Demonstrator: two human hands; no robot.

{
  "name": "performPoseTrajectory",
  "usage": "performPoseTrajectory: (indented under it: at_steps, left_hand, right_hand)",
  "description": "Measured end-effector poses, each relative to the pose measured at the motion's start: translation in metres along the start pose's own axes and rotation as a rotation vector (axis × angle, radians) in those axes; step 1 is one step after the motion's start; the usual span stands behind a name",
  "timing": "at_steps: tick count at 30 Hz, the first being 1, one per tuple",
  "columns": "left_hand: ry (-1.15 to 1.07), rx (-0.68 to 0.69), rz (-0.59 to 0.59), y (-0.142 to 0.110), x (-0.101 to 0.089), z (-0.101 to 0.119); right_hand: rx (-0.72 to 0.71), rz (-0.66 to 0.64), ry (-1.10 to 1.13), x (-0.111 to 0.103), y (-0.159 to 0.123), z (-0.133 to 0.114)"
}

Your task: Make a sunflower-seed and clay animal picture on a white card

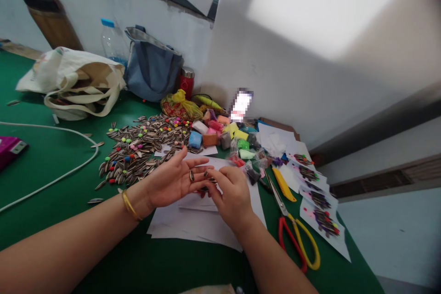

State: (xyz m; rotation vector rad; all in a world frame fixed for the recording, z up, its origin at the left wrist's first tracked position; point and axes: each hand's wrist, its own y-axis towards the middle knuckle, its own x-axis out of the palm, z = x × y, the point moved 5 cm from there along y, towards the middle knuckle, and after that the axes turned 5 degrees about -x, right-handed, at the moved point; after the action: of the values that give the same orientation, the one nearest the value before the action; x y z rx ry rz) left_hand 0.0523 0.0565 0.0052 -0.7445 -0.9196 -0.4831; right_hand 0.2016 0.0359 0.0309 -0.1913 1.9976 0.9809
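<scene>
My left hand point(175, 179) is palm up above the sheets of white paper point(206, 227), its fingers stretched out. A striped sunflower seed point(192, 176) lies on its fingers, and a few more are near the fingertips. My right hand point(232, 195) meets those fingertips from the right, thumb and fingers pinched on a sunflower seed point(211, 181), partly hidden by the fingers. Behind my left hand spreads a large pile of sunflower seeds point(138, 158), mixed with small coloured beads. Packets of coloured modelling clay point(210, 139) stand beyond my hands.
Scissors point(289, 220) and a yellow cutter point(284, 184) lie right of the paper. Farther right are paper sheets bearing seed figures point(324, 223). A lit phone point(241, 104) leans on the wall. Bags point(151, 71), a bottle point(112, 41) and a white cable point(69, 172) occupy the left.
</scene>
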Motion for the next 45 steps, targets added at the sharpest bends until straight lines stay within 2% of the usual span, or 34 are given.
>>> performPoseTrajectory:
  at_steps: [4, 8, 10, 12, 15, 18, 20, 29, 45]
  left_hand:
    - [0.055, -0.033, -0.065, -0.003, 0.004, -0.006]
    - [0.117, -0.011, -0.049, -0.003, 0.003, -0.005]
    - [0.166, 0.056, 0.036, -0.002, -0.001, 0.001]
    - [0.215, 0.15, 0.183, -0.001, -0.009, 0.011]
    - [0.235, 0.256, 0.383, -0.002, -0.021, 0.023]
    - [0.21, 0.29, 0.477, -0.003, -0.027, 0.03]
    - [0.202, 0.294, 0.505, -0.002, -0.03, 0.032]
    - [0.21, 0.293, 0.501, 0.001, -0.034, 0.031]
    - [0.18, 0.297, 0.492, 0.0, -0.032, 0.031]
  right_hand:
    - [0.048, -0.051, 0.018, 0.002, 0.002, 0.002]
    - [0.077, -0.007, 0.113, -0.002, 0.002, 0.009]
    - [0.097, 0.002, 0.147, -0.004, 0.001, 0.017]
    - [0.134, -0.033, 0.154, -0.006, 0.0, 0.027]
    - [0.19, -0.191, 0.147, -0.005, -0.002, 0.041]
    - [0.238, -0.372, 0.142, -0.002, -0.005, 0.044]
    - [0.249, -0.442, 0.138, 0.001, -0.006, 0.04]
    - [0.22, -0.532, -0.014, 0.013, -0.005, 0.028]
    - [0.162, -0.554, -0.154, 0.025, -0.007, 0.023]
